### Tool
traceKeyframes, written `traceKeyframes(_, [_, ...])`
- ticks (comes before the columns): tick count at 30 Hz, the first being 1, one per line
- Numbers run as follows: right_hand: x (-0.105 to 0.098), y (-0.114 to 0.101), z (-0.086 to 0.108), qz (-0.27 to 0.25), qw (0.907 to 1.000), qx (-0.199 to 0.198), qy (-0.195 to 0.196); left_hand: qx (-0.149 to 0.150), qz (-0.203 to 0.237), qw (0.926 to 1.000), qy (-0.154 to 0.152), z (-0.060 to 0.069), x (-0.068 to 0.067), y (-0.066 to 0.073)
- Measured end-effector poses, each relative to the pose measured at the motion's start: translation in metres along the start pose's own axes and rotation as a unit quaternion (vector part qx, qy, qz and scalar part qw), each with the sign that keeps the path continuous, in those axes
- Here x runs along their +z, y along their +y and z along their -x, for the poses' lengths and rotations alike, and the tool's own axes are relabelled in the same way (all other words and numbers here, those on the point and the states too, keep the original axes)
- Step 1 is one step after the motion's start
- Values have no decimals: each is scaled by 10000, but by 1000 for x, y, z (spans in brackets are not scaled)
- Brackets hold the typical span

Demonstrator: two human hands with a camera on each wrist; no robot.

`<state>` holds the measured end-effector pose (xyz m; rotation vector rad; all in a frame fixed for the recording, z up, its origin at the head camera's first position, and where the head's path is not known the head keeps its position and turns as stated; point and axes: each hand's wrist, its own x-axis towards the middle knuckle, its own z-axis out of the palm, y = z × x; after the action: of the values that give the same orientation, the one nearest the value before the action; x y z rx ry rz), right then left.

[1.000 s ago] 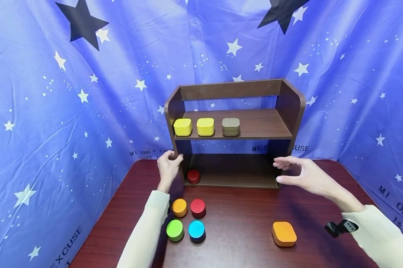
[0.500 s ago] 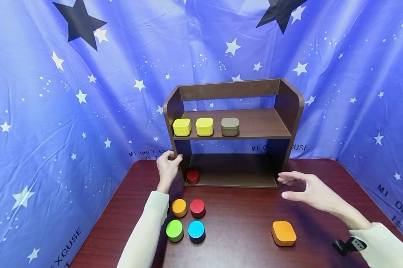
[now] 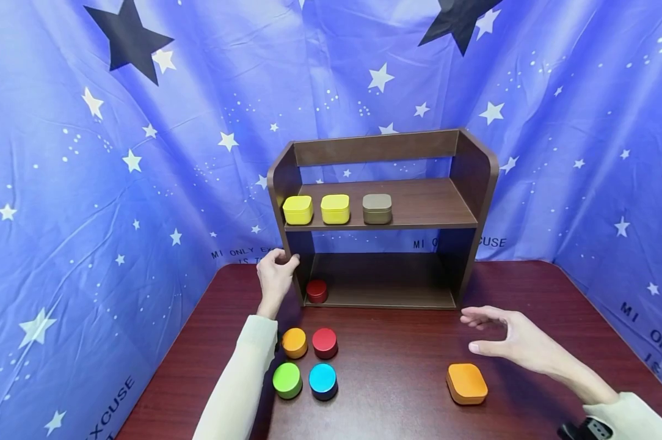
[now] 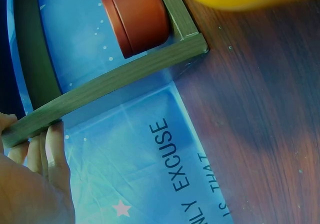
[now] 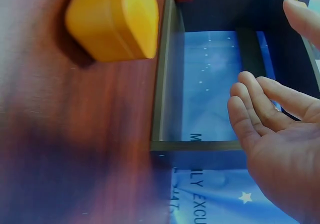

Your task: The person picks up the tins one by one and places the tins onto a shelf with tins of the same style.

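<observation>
Dark-brown shelf (image 3: 424,200); orange square box (image 3: 466,384); red-brown, wood-grained tabletop (image 3: 386,373); blue curtain (image 3: 190,140) starred white and black.

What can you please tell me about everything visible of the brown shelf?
The brown shelf looks like dark wood-grained board: two side panels with rounded upper front corners, two levels and a crossbar high at the back, which is otherwise open. It stands upright on the reddish table. Its upper level bears two yellow containers and a grey-brown container; a red round container sits at the lower level's left end. The left hand grips the left panel's front edge.
</observation>
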<state>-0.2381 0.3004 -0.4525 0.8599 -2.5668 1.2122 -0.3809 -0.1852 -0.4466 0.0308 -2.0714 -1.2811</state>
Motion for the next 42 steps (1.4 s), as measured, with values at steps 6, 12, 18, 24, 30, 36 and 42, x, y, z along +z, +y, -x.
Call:
traceKeyframes(6, [7, 6, 13, -157, 9998, 67, -74, -14, 76, 10000, -39, 0, -1, 1])
traceKeyframes(12, [14, 10, 25, -298, 9992, 211, -190, -48, 125, 9999, -33, 1, 0, 0])
traceKeyframes(18, [21, 18, 36, -704, 9970, 122, -287, -76, 134, 9999, -72, 1, 0, 1])
traceKeyframes(24, [27, 23, 45, -867, 9947, 240, -501, -18, 133, 9999, -35, 1, 0, 1])
traceKeyframes(30, [33, 25, 50, -850, 9948, 225, -513, 1, 157, 9999, -28, 0, 0, 0])
traceKeyframes(36, [39, 28, 55, -776, 9960, 99, -422, -16, 143, 9999, -24, 0, 0, 0])
traceKeyframes(42, [44, 27, 59, -793, 9959, 170, -410, -63, 129, 9999, -64, 1, -1, -1])
